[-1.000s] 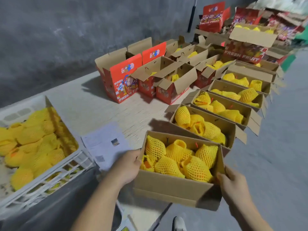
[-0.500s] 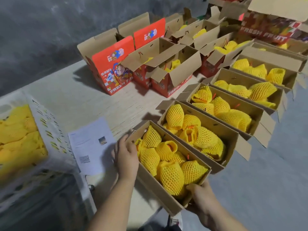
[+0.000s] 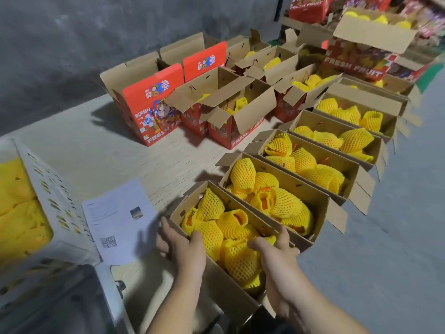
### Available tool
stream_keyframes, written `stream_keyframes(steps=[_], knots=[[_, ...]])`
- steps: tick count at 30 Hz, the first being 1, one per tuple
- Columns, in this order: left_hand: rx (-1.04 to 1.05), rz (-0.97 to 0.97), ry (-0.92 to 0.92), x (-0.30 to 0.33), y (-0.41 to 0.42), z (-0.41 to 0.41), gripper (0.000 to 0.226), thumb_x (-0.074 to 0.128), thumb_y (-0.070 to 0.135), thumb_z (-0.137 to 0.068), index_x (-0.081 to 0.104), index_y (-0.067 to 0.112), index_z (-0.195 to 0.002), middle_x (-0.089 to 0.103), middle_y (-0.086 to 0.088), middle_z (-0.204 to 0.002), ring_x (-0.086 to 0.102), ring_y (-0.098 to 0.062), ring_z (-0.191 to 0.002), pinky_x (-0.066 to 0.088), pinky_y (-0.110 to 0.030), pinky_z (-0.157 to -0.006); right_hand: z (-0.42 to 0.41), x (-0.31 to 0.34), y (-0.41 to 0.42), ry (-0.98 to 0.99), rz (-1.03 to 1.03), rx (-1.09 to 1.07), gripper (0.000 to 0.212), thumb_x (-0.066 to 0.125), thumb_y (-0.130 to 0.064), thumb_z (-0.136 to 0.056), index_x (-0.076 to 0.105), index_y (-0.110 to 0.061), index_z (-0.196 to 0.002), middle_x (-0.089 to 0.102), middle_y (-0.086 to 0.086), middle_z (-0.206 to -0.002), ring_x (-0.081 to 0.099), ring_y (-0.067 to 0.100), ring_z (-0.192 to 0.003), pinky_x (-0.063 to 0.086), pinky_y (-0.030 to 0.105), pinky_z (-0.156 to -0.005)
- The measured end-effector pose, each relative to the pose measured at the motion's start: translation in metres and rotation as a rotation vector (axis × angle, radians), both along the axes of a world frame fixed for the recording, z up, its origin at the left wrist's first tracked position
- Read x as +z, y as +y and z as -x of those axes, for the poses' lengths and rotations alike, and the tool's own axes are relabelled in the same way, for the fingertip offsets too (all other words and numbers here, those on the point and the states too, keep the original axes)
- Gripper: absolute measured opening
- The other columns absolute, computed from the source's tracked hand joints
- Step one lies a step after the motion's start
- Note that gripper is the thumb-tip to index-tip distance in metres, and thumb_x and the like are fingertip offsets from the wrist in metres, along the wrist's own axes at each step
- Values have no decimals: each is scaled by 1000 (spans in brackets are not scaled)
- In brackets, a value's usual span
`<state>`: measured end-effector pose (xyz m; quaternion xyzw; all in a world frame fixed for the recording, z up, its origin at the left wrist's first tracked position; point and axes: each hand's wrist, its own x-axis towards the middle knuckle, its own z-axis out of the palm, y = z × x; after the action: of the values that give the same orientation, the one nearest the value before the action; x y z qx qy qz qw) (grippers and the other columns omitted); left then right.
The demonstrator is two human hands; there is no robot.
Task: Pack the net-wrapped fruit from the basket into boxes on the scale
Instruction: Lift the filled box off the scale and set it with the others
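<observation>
Left hand [image 3: 179,247] and right hand [image 3: 277,251] grip opposite long walls of the nearest box [image 3: 231,292], thumbs over rims, fingertips hidden, net-wrapped fruit [image 3: 238,259] inside, basket [image 3: 51,198] cut off left, blurred.

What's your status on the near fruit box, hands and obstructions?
Left hand and right hand both grip the open brown cardboard box of yellow net-wrapped fruit. Neighbouring filled cardboard box close alongside; white printed paper sheet at left.

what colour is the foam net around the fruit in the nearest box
Yellow foam net, orange fruit peeking through; the head view shows it best.
</observation>
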<state>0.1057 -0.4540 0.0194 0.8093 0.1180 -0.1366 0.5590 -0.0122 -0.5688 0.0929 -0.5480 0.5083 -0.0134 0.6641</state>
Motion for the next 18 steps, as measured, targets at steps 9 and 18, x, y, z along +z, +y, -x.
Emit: stream_keyframes(steps=[9, 18], knots=[[-91, -30, -452, 24, -81, -24, 45, 67, -6, -93, 66, 25, -124, 56, 7, -127, 36, 37, -112, 22, 14, -86, -68, 26, -77, -345, 88, 311, 83, 70, -20, -93, 21, -54, -151, 44, -32, -128, 56, -19, -100, 45, 21, -97], [-186, -18, -322, 5, -217, -113, 38, 60, 17, -99, 62, 49, -118, 62, 33, -116, 61, 7, -106, 52, -28, -92, -265, -5, -339, -262, 651, 568, 43, 57, -20, -103, 50, -23, -145, 58, -3, -142, 59, 17, -128, 51, 24, -100]])
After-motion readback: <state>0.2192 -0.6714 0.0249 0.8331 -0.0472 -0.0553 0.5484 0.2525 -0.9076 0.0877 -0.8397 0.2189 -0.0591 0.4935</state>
